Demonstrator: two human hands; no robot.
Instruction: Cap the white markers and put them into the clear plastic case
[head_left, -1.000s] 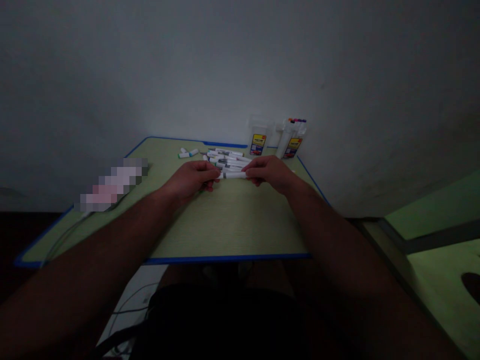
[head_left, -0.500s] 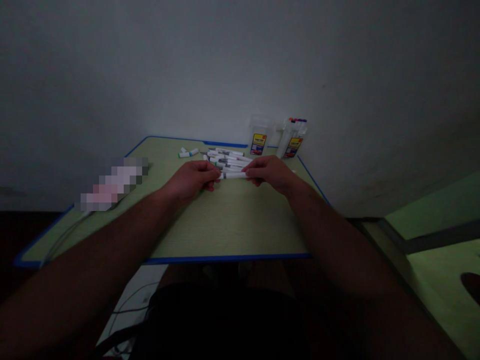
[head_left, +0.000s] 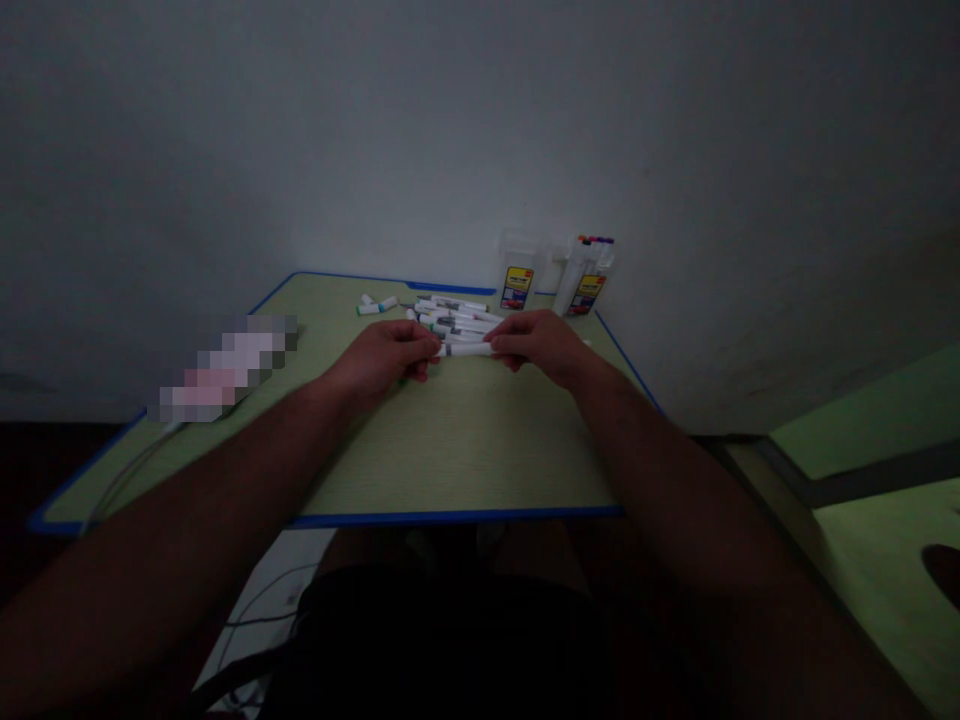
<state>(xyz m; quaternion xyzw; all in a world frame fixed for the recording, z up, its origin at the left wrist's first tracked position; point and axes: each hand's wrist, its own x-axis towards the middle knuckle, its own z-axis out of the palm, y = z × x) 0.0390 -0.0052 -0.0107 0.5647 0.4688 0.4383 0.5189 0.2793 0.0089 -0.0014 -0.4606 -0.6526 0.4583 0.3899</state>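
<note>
A white marker (head_left: 468, 350) lies level between my two hands, just in front of a loose pile of markers. My left hand (head_left: 394, 352) pinches its left end, near a grey band. At the other end, the fingers of my right hand (head_left: 534, 342) are closed on it. Behind it, several white markers (head_left: 457, 318) with coloured ends are heaped on the table. My fingers cover both tips of the held marker, so its cap colour is hidden.
A clear plastic case (head_left: 519, 270) stands at the table's back edge by the wall. Beside it, another clear case (head_left: 585, 278) holds several markers upright. Some short caps (head_left: 376, 306) lie left of the pile. A blurred-out object (head_left: 229, 370) with a cable rests on the blue-edged table (head_left: 457, 440).
</note>
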